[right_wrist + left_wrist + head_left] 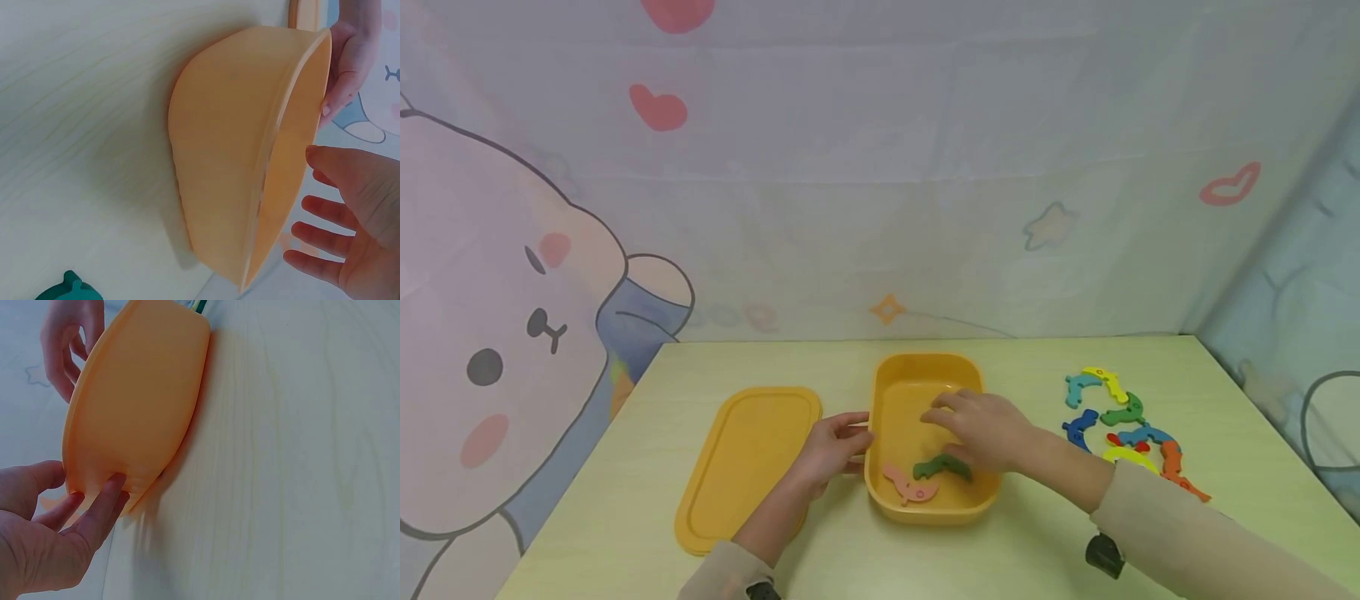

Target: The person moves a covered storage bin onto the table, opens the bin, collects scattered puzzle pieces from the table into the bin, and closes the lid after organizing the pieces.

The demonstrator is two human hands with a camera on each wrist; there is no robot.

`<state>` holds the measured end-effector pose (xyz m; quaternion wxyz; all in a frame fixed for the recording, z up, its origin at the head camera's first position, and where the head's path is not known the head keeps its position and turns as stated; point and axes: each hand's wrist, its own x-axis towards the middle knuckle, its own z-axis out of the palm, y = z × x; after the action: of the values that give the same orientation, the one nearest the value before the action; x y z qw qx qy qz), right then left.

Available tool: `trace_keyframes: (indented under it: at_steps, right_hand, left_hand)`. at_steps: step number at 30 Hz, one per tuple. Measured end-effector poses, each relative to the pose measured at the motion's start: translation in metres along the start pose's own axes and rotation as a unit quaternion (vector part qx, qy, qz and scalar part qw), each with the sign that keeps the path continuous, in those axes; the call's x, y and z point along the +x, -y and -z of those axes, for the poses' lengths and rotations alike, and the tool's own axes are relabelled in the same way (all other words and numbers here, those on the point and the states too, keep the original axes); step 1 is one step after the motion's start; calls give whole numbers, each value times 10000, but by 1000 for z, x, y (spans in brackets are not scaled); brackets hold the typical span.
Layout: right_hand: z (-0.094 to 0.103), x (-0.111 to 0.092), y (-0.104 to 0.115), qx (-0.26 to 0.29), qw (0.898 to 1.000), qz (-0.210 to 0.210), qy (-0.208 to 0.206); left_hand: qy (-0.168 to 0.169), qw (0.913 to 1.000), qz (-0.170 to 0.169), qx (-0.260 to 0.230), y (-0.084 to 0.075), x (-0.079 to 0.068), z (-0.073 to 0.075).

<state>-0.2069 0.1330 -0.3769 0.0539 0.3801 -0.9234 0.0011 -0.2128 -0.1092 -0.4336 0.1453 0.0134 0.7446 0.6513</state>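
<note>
A yellow-orange plastic box (891, 425) stands on the table, its open top facing up. Inside, near its front end, lie a pink puzzle piece (911, 486) and a dark green puzzle piece (942, 467). My left hand (831, 454) touches the box's left wall with extended fingertips; in the left wrist view these fingers (100, 512) rest against the outer wall. Over the box's right side hovers my right hand (988, 427). Its fingers (325, 212) are spread and hold nothing in the right wrist view.
Left of the box lies a flat yellow-orange lid (748, 467). Several colourful curved pieces, among them a green one (1123, 410) and an orange one (1172, 458), lie on the table (1030, 542) to the right. A printed cloth (820, 208) hangs behind.
</note>
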Motion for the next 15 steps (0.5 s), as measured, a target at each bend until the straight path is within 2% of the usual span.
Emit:
trace_keyframes:
  at_steps: [5, 15]
  right_hand:
    - [3, -6, -7, 108, 9999, 3, -104]
    - [11, -19, -27, -48, 9996, -146, -220]
  left_hand:
    - [22, 10000, -5, 0, 0, 0, 0]
    - [3, 10000, -27, 10, -1, -1, 0]
